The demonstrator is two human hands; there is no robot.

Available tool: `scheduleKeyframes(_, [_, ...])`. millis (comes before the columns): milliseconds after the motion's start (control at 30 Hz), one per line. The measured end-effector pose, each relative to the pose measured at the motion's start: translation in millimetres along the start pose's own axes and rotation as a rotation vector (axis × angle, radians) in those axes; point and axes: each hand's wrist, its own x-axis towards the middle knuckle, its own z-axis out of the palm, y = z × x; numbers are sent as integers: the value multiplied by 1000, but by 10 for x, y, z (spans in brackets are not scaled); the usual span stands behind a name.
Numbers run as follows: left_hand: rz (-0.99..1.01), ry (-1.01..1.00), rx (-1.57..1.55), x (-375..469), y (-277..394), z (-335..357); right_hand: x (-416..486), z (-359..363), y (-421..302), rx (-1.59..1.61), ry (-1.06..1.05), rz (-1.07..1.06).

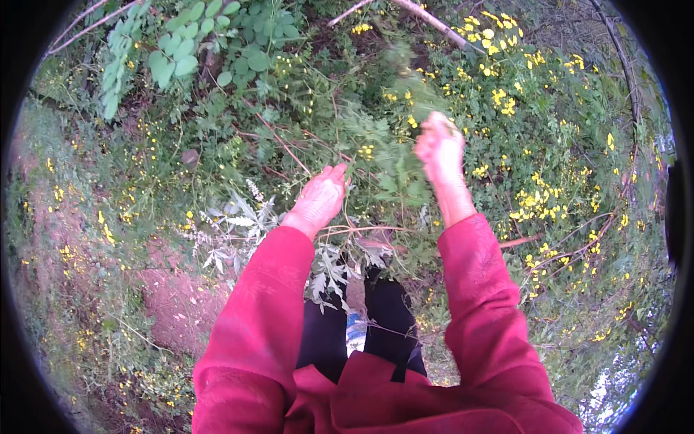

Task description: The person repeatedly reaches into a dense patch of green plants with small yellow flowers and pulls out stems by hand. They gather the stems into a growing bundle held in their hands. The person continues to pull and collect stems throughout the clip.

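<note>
My left hand is among thin stems, back upward and fingers bent together. Its palm and thumb are hidden, so whether it holds a stem is unclear. Under and beside its wrist spread silvery-leaved sprigs with a pale flower spike; more pale leaves hang before my legs. Farther forward and to the right, my right hand is closed in a fist around a leafy green sprig, blurred by motion. A reddish-brown stem slants toward my left fingertips.
Yellow-flowered plants grow thickly at the right. A bare branch crosses the top, near a round-leaved shrub. Another thin dark branch stands at the far right. Bare reddish soil shows at the lower left.
</note>
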Motion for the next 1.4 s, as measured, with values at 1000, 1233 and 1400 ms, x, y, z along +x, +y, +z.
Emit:
scheduleKeyframes(1000, [14,-132,125,-97,288,-469,-3406,-4110,-4298,-1287,424,-940])
scheduleKeyframes(1233, [-147,-93,13,43,332,-516,-3524,-3578,-4179,-1161,501,-1012])
scheduleKeyframes(1400, [-1,455,-46,-36,888,-1422,-3057,-2755,-4437,989,-241,-349])
